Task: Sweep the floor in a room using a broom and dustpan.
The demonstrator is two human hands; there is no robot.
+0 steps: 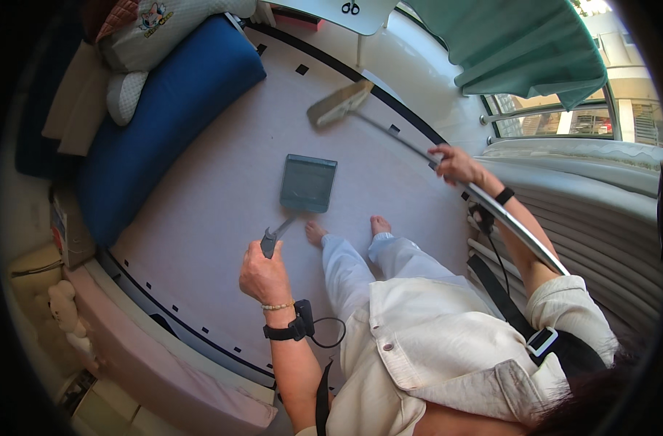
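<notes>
My left hand [265, 274] is closed around the handle end of a grey dustpan [309, 183]. The pan lies in front of my feet, its wide edge facing away from me, and I make out no dirt in it. On the right, my right hand [456, 165] grips the long metal pole of a broom [340, 104]. The pole slants back along my right forearm. Beyond the dustpan and to its right is the broom's head, slightly blurred and close to the dark floor border; whether its bristles touch the floor I cannot tell.
A blue sofa [171, 109] with cushions curves along the left. The pale bed [164, 363] edges the lower left, with a plush toy [64, 309] beside it. A white table [331, 14] with scissors [350, 9] stands at the far side. Green curtain [513, 47] hangs by the window.
</notes>
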